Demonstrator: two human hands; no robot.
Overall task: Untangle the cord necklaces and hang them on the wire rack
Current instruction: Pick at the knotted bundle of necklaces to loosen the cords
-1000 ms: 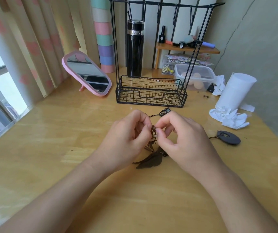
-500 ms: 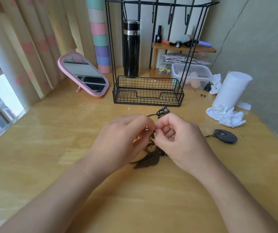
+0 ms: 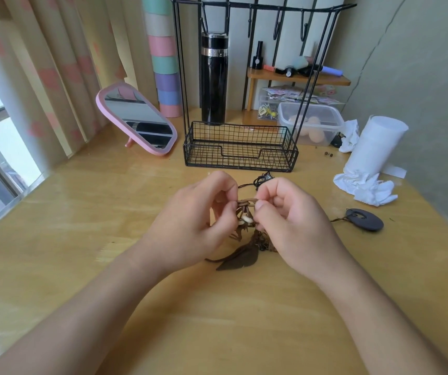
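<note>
Cord necklaces (image 3: 247,217) form one brown tangle just above the wooden table (image 3: 82,212), directly between the two hands. We note that the left hand (image 3: 198,223) pinches the left end of a short bundle of cord loops between thumb and forefinger, with its other fingers curled under. The right hand (image 3: 293,220) pinches the right end of the same bundle in the same manner. Half a second ago the fingertips of both hands met over the knot and hid it. They now stand slightly apart, so that the loops and a pale bead (image 3: 247,219) show between them. We judge this to be a loosening pull on the knot. No strand is yet free, so the untangling step is in progress. Below the hands, a dark leaf-shaped pendant (image 3: 237,259) rests on the table. A dark oval pendant (image 3: 365,219) lies to the right, well apart, on a cord that leads back toward the tangle. A knot of black cord (image 3: 263,178) lies just beyond the right hand. Farther back stands the wire rack (image 3: 239,161). Its hooks (image 3: 278,23) carry nothing, so hanging has not begun. A black flask (image 3: 214,77) stands behind the rack.
</note>
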